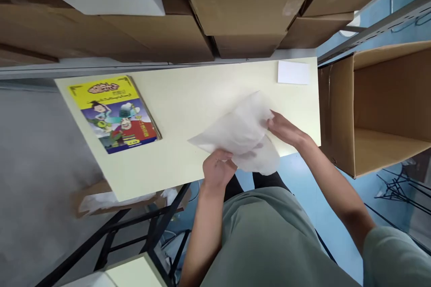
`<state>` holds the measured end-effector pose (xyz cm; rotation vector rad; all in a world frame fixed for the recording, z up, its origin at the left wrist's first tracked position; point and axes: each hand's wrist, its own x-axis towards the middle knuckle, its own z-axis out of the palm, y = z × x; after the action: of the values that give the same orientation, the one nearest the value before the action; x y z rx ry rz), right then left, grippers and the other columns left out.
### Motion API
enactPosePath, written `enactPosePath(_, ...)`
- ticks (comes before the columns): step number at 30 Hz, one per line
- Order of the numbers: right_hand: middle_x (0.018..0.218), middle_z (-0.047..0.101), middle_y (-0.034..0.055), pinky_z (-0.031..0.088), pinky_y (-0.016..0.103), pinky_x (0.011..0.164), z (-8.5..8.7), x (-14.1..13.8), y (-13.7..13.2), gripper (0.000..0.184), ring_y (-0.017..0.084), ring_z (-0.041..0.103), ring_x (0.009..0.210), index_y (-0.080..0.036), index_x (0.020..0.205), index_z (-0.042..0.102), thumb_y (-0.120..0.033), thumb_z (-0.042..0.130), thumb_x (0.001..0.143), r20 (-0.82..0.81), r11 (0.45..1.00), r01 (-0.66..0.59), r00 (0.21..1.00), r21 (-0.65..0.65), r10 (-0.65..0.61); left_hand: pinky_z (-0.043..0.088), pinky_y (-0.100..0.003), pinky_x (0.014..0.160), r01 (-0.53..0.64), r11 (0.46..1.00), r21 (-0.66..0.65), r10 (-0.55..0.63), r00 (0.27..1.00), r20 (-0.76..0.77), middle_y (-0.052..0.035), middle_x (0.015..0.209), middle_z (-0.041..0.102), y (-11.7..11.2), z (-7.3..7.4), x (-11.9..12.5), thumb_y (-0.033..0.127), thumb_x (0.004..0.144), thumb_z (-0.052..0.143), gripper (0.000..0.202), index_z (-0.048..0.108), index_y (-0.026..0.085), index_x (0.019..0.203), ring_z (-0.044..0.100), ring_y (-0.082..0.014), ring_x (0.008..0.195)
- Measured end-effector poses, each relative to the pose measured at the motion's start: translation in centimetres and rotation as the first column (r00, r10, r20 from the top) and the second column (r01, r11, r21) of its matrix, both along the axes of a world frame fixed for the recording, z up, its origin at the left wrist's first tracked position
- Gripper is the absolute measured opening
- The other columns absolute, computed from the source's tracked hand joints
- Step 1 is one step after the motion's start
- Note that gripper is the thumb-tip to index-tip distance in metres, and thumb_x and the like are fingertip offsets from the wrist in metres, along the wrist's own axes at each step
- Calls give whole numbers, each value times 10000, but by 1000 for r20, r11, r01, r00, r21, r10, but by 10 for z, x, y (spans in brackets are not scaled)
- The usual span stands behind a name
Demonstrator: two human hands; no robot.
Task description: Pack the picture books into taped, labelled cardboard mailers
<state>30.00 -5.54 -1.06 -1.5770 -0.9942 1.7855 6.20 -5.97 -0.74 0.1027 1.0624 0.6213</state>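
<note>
A thin, whitish, see-through sheet or bag (240,125), soft and crumpled, is stretched between my two hands over the table's front edge. My left hand (218,168) pinches its near left edge. At its right side, my right hand (283,129) grips it with thumb and fingers. The lower part of the sheet hangs past the table edge; whether it is a foam bag or a plain wrapping sheet I cannot tell. To the left on the table lies a stack of colourful comic books (117,116), yellow at the top, apart from both hands.
The pale table (182,98) runs across in front of me. A small white card or pad (293,72) lies at its back right. An open cardboard box (336,112) stands at the right end. Large cartons (249,0) line a shelf behind. Black metal frames (148,233) stand lower left.
</note>
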Motion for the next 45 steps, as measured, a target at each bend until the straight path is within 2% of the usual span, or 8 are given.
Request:
enactPosePath(9,780,630,2,494,303,688,-18,5,70,387,202,622,853,-216,823,680,-511,929,856,117,989,-52,992,136,36,646,-342,826,-240,968,76,251,922,-295,-29,883,795,-11,-41,2,279,613,839,192,695,231,730,774,-249,986)
enactPosePath(17,1190,689,92,480,584,1162,-94,-19,131,283,352,627,1252,-207,1161,708,-420,806,1003,667,748,-601,683,283,297,573,-285,566,144,987,-75,-163,885,-436,-119,882,829,-42,-78,9,602,733,930,462,751,178,778,722,-181,607)
enactPosePath(20,1425,597,130,435,650,1237,-81,-31,108,355,394,521,1448,-215,1438,607,-359,615,1113,783,723,-608,603,327,153,523,-288,488,322,945,-62,-322,873,-366,-140,917,844,-47,-63,5,650,804,889,470,819,189,855,677,-179,527)
enactPosePath(24,1397,621,134,527,592,1192,-61,-37,40,385,349,570,1409,-250,1517,561,-291,401,1169,776,846,-369,626,385,-81,594,-334,708,365,900,240,-124,741,-660,-78,953,814,-36,-47,9,509,921,824,256,815,255,952,717,-224,759)
enactPosePath(32,1570,600,175,507,609,1260,-97,-56,-45,416,323,515,1543,-243,1529,574,-262,431,1139,774,947,-125,613,296,-161,486,-549,1104,702,591,397,109,418,-902,-182,1223,672,8,-101,49,282,840,846,237,717,222,1029,623,-372,1185)
enactPosePath(37,1827,315,171,333,652,1375,-101,-72,-60,644,335,201,1742,-219,1760,286,-359,445,1152,810,970,-119,576,214,-108,518,-450,989,681,606,410,105,443,-890,-97,1042,683,22,-104,41,144,794,776,122,712,238,839,662,-293,1001)
enactPosePath(42,1854,250,163,298,636,1389,-104,-65,-68,748,332,146,1753,-215,1801,182,-488,446,1156,833,961,-190,550,201,-65,525,-324,764,485,785,386,85,533,-842,-15,844,680,27,-79,18,170,830,739,76,725,236,865,639,-202,770)
enactPosePath(45,1849,265,168,282,606,1402,-108,-53,-69,722,309,147,1754,-182,1798,194,-452,412,1164,828,948,-251,560,198,-24,561,-368,866,582,698,418,62,532,-844,-53,985,707,21,-76,16,205,820,781,120,702,236,904,668,-237,912)
